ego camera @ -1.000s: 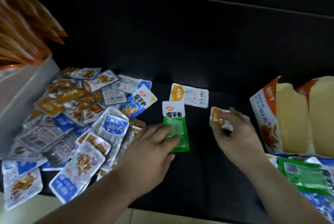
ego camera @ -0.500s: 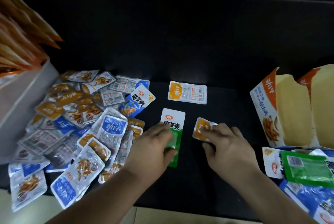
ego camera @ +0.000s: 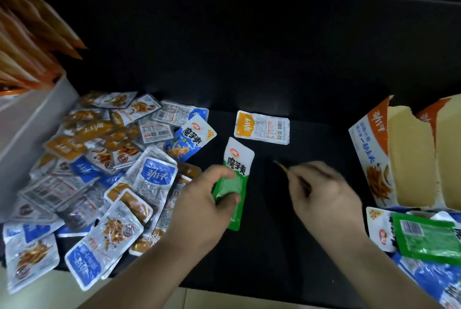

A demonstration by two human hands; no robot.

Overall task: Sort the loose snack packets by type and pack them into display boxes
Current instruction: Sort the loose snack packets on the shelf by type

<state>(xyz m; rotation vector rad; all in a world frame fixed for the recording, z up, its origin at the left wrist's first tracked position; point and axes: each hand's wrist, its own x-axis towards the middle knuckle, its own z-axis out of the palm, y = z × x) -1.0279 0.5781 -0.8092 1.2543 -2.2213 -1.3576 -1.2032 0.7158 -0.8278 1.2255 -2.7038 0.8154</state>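
Left hand point(ego camera: 212, 200) grips green packet point(ego camera: 238, 159); right hand point(ego camera: 323, 192) pinches blurred orange packet point(ego camera: 281, 166).

Hands, boxes, packets: the tally
Left hand point(ego camera: 199, 206), right hand point(ego camera: 324, 196); two display boxes point(ego camera: 369, 149) at right, one grey box point(ego camera: 37, 121) upper left. Two green: green packet point(ego camera: 238, 159) at centre, second green packet point(ego camera: 427, 239) lower right. One lone orange packet point(ego camera: 262, 127) upper centre; one thin blurred item point(ego camera: 282, 167) centre right. Heap point(ego camera: 104, 171) at left: too many to count.

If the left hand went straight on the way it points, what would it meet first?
Likely the orange-and-white packet lying flat beyond the green packet that the left hand holds; depth is unclear.
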